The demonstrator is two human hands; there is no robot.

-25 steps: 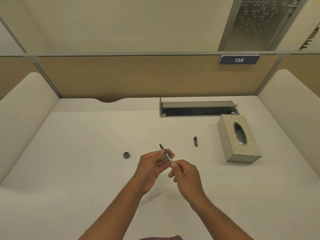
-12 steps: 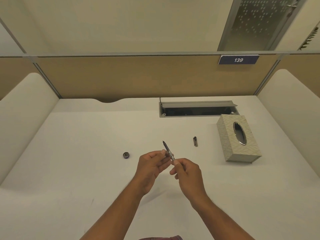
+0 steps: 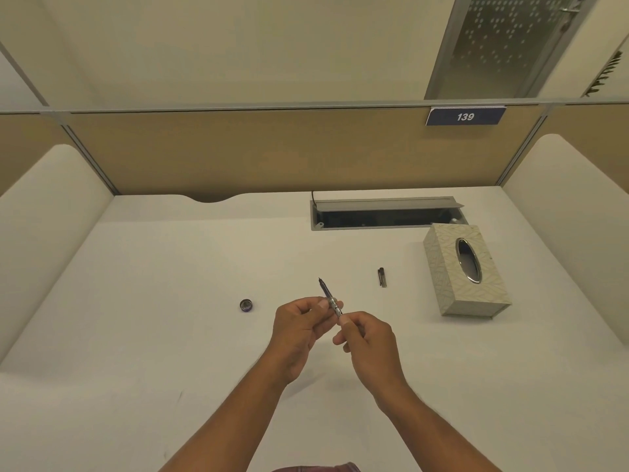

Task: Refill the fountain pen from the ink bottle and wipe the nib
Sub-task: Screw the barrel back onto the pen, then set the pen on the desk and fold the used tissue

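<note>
While no ink bottle is visible anywhere on the white worktop (image 3: 170, 335), the task seems to be somewhere in its middle, though whether the pen is already filled cannot be told. A fountain pen (image 3: 328, 296) is held above the worktop's centre, uncapped, its dark nib pointing up and away. A small dark round cap (image 3: 246, 305), perhaps the bottle's lid, lies to the left, and a short dark pen cap (image 3: 382, 277) lies to the right, near a patterned tissue box (image 3: 466, 270). No tissue has been pulled, so wiping the nib looks still to do. Both forearms reach forward and meet: the left hand (image 3: 299, 330) pinches the pen's middle, and the right hand (image 3: 369, 338) closes its fingertips on the rear end, as if twisting it.
</note>
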